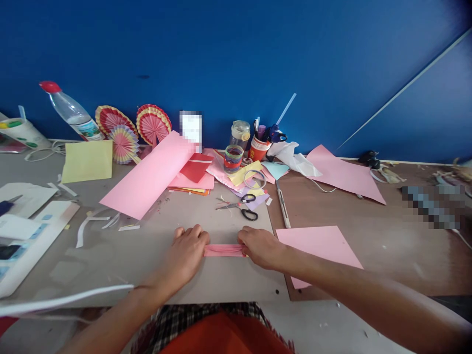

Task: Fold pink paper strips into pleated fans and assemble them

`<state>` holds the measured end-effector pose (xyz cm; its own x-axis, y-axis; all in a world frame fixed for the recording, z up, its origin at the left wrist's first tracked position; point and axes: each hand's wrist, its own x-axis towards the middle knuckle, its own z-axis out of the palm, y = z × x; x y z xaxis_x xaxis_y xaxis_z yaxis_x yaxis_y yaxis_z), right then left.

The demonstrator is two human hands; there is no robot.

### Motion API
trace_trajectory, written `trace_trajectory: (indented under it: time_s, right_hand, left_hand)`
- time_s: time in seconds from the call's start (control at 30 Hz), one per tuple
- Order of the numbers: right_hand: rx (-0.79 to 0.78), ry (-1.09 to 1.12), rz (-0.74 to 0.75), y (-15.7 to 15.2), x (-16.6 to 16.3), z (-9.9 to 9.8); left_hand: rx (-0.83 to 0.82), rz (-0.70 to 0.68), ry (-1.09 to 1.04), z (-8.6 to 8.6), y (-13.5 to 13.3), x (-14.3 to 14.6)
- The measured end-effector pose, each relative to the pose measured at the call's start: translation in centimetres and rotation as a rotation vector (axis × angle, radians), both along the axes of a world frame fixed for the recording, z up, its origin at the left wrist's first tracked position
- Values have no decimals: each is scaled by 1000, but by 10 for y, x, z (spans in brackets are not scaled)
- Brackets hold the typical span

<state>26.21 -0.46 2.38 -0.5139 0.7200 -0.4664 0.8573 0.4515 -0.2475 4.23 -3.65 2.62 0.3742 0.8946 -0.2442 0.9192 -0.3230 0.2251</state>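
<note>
A narrow strip of folded pink paper (224, 250) lies crosswise just above the grey tabletop near me, its layers showing along the middle. My left hand (190, 250) grips its left end with curled fingers. At the right end, my right hand (260, 246) pinches the strip in the same way. Both ends of the paper are hidden under the fingers. Beyond the hands lie black-handled scissors (241, 205), blades pointing left. A craft knife (283, 206) rests to their right. A flat pink sheet (324, 250) sits partly beneath my right forearm.
Behind stand a bottle (73, 110), paper fans (153, 125), a jar (233, 158) and a red cup (259, 148) with pens. A large pink sheet (147, 177) leans at centre left, near a yellow sheet (87, 161). A white cable (66, 299) crosses the lower left. The blue wall (236, 54) closes off the back.
</note>
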Motion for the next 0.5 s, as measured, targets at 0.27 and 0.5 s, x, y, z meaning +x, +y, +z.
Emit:
trace_trajectory:
  time_s: [0.27, 0.5]
  right_hand:
    - [-35, 18, -33, -1, -4, 6]
    - [164, 141, 50, -9, 5, 2]
  left_hand:
    - [-8, -53, -17, 3, 0, 1]
    - [89, -35, -107, -2, -7, -3]
